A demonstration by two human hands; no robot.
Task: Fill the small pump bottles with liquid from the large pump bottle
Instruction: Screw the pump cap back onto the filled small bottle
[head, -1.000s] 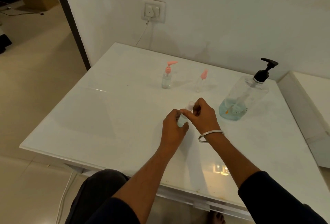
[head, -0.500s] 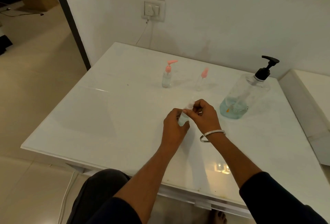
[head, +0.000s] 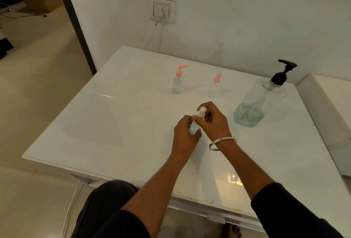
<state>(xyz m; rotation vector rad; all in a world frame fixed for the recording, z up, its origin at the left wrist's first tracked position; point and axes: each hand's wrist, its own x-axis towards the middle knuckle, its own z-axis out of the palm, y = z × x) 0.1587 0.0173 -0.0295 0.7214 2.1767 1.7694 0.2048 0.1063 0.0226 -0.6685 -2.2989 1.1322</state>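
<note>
At the middle of the white table (head: 114, 127), my left hand (head: 185, 136) wraps around the body of a small clear bottle (head: 193, 126). My right hand (head: 213, 122) pinches that bottle's white top (head: 201, 111) between thumb and fingers. Two other small bottles stand farther back: one with a pink pump head (head: 178, 79) and some liquid, and a thinner one with a pink cap (head: 214, 85). The large clear pump bottle (head: 261, 103) with a black pump stands at the right, with blue liquid low in it.
A wall with a socket and plugged-in cable (head: 162, 10) runs behind the table. A second white surface (head: 326, 105) adjoins the table on the right. The table's left edge drops to the tiled floor by a dark door frame (head: 76, 23).
My hands stay on the small bottle at the same spot; the right fingers have shifted slightly on its top. The view has moved a little.
</note>
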